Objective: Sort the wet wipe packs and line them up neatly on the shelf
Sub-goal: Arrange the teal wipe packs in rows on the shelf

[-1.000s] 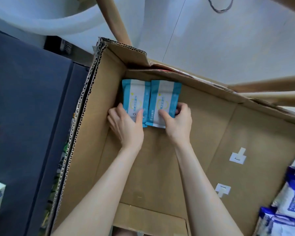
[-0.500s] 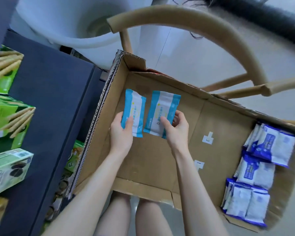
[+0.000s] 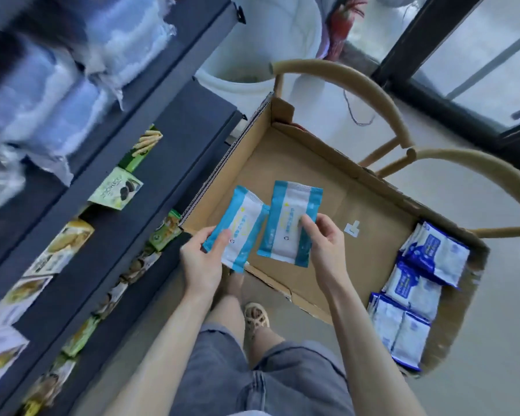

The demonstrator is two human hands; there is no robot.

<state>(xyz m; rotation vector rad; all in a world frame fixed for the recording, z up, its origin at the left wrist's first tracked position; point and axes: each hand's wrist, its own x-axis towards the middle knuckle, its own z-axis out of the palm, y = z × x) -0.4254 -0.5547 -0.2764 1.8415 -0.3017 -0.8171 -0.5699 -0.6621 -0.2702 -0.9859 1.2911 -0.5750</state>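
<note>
My left hand (image 3: 203, 259) grips a light-blue and white wet wipe pack (image 3: 237, 226) by its lower end, thumb on its face. My right hand (image 3: 324, 244) pinches a second light-blue pack (image 3: 288, 223) at its right edge. Both packs hang side by side above the near left part of the open cardboard box (image 3: 327, 175). Several dark-blue and white wipe packs (image 3: 418, 280) lie stacked along the box's right side. The dark shelf unit (image 3: 150, 187) stands to the left of the box.
Green snack boxes (image 3: 116, 189) line the shelf's lower levels, and plastic-wrapped white bundles (image 3: 42, 85) fill an upper level. The box rests on a tan wooden chair (image 3: 370, 91). A white bucket (image 3: 252, 49) stands behind it. My legs and a sandalled foot (image 3: 255, 316) are below.
Both hands have lifted the two light-blue packs off the box's far left corner and drawn them toward me. My head has risen, so the shelf and floor show more.
</note>
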